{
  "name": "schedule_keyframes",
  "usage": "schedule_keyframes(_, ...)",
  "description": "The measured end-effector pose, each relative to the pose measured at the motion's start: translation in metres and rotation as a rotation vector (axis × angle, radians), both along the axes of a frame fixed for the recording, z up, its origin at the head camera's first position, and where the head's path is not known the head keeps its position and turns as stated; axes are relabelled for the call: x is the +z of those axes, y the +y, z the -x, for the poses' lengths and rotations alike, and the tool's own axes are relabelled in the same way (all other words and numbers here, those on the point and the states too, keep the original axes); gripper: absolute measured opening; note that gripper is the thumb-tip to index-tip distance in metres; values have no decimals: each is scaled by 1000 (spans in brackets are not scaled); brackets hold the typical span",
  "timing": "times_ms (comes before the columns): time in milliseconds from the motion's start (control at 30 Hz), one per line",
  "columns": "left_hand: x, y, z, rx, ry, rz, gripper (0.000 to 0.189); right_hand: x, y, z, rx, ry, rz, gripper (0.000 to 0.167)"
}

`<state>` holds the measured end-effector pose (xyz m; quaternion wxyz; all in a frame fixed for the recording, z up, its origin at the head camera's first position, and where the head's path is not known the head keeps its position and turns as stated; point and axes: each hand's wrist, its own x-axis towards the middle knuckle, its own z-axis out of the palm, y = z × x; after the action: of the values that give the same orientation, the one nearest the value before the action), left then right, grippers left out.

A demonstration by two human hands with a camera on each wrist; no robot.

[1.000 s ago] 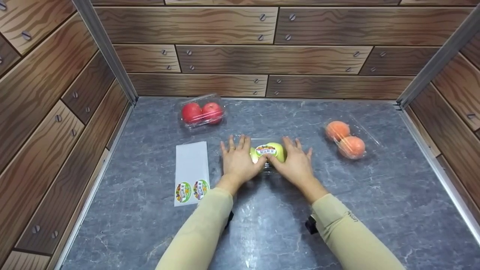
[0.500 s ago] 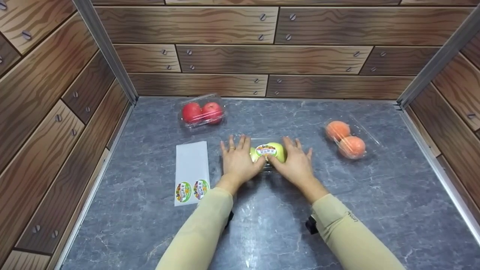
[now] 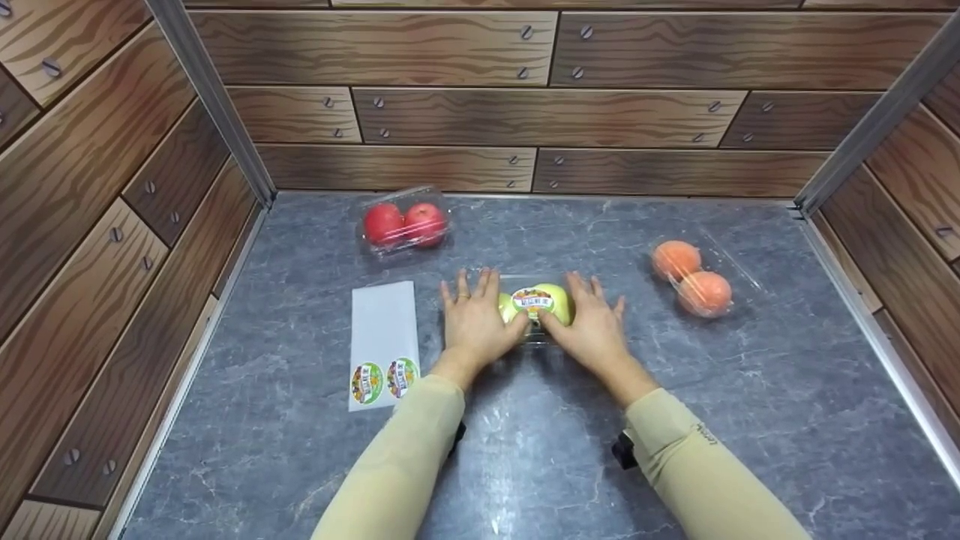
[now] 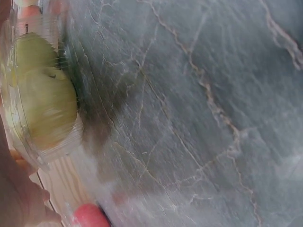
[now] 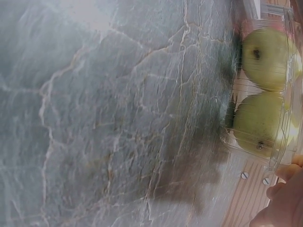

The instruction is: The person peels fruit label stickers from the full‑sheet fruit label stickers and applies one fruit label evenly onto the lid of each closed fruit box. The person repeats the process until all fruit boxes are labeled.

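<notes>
A clear plastic box (image 5: 279, 118) with two green apples (image 5: 265, 61) inside stands in the middle of the table. On its lid is an oval fruit sticker (image 3: 533, 300). My left hand (image 3: 478, 322) rests on the left part of the box, fingers straight and spread. From the other side my right hand (image 3: 592, 324) lies on the right part, also with straight fingers. Both thumbs point inward by the sticker's lower edge. In the left wrist view the apples (image 4: 47, 104) show through the box wall. The hands cover the box's ends in the head view.
A white backing sheet (image 3: 384, 322) with two oval stickers (image 3: 367, 383) lies left of the hands. Behind it is a clear box of two red apples (image 3: 405, 225). At the right sits another clear box with two orange fruits (image 3: 691, 279). Wood-patterned walls (image 3: 547, 116) enclose the table.
The thumbs have shifted very slightly at the sticker's lower edge. Otherwise the hands, the box and the other things stay in place.
</notes>
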<state>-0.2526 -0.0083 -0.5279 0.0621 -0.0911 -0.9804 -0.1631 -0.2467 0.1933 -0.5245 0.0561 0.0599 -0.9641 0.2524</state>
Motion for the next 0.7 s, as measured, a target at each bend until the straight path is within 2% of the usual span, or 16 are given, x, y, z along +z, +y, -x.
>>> schedule_keyframes(700,0,-1,0,10,-28,21,94,0,0,-2,-6,23,2,80)
